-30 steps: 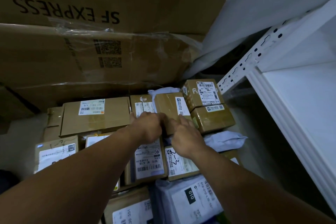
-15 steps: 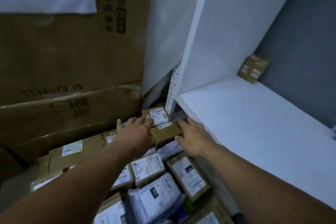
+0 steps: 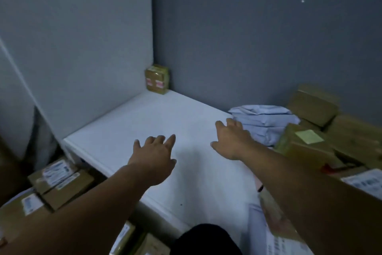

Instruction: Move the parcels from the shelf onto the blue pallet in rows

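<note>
Hovering over the white shelf, the left hand and the right hand are both extended forward, palms down. The fingers of the left hand are straight and slightly apart, holding nothing. The fingers of the right hand are likewise apart and empty, their tips just beside a stack of pale plastic mailers; whether they touch it cannot be told. Whether either palm contacts the shelf surface cannot be told.

Parcel locations:

- One small brown parcel with two red-and-white labels stands upright in the far left corner of the shelf, against the grey wall and the side panel.
- The mailers lie at the right of the shelf.
- Behind and to the right of them, brown cartons are piled unevenly. The nearest carton carries a yellow slip on top.
- Below the shelf's left edge, further labelled parcels lie close together.

A dark rounded object sits at bottom centre, too dim to identify.
</note>
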